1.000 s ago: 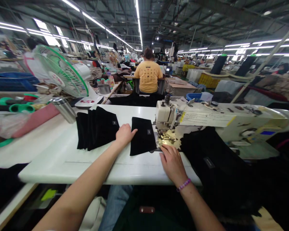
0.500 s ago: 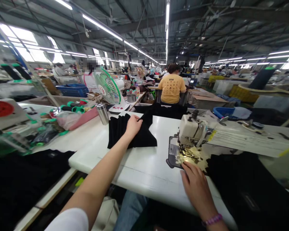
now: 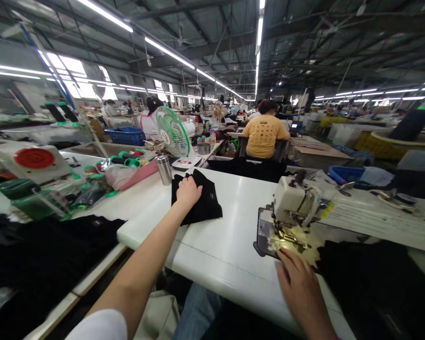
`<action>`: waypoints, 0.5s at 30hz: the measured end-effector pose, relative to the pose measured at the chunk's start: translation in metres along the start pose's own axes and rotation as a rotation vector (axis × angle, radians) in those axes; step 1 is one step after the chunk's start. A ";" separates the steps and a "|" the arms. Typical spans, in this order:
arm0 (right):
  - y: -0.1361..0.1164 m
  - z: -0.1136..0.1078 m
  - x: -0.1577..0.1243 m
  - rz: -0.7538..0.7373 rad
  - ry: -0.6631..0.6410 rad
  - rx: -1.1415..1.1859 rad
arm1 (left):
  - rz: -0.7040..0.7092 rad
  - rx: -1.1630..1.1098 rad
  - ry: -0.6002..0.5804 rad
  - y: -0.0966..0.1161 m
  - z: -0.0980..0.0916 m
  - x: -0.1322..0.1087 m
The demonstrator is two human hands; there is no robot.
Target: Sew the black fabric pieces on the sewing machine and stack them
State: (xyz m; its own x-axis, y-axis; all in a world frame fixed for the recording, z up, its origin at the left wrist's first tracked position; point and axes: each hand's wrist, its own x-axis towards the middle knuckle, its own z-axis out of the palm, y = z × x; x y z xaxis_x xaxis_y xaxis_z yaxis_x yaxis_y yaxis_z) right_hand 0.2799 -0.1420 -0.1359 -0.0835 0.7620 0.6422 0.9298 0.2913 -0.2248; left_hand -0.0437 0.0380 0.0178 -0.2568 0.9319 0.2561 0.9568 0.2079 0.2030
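My left hand (image 3: 189, 192) reaches far across the white table, its fingers bent and closed on black fabric pieces (image 3: 207, 205). A small label shows on the top piece. My right hand (image 3: 299, 281) lies at the front edge of the lit sewing machine's plate (image 3: 265, 231), fingers stretched out and holding nothing that I can see. Above its fingertips stands the head of the sewing machine (image 3: 289, 200). More black fabric (image 3: 368, 278) lies to the right of my right hand.
A steel flask (image 3: 164, 171) and a green-rimmed fan (image 3: 172, 132) stand just beyond the fabric pieces. Thread cones (image 3: 127, 159) and a second machine (image 3: 31, 160) are on the left. Black fabric (image 3: 49, 250) hangs low at left. A person in a yellow shirt (image 3: 265, 134) sits ahead.
The view has turned a little left. The fabric under my left hand has shifted: its raised, spread part is down, and a labelled piece now shows on top. My right hand stays by the machine plate.
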 end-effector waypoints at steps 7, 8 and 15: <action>0.006 0.005 0.000 -0.105 0.101 -0.056 | -0.179 0.019 0.015 -0.012 0.005 0.018; 0.007 0.006 0.000 -0.120 0.115 -0.063 | -0.181 0.014 0.022 -0.012 0.006 0.018; 0.013 0.011 0.003 -0.207 0.169 -0.096 | -0.157 -0.071 -0.065 -0.007 0.007 0.022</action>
State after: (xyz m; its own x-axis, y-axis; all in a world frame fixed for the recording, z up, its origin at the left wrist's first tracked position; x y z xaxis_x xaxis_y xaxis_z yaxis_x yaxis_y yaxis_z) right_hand 0.2884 -0.1300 -0.1451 -0.2218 0.5828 0.7818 0.9297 0.3682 -0.0108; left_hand -0.0550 0.0587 0.0155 -0.3909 0.9074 0.1545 0.8931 0.3332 0.3023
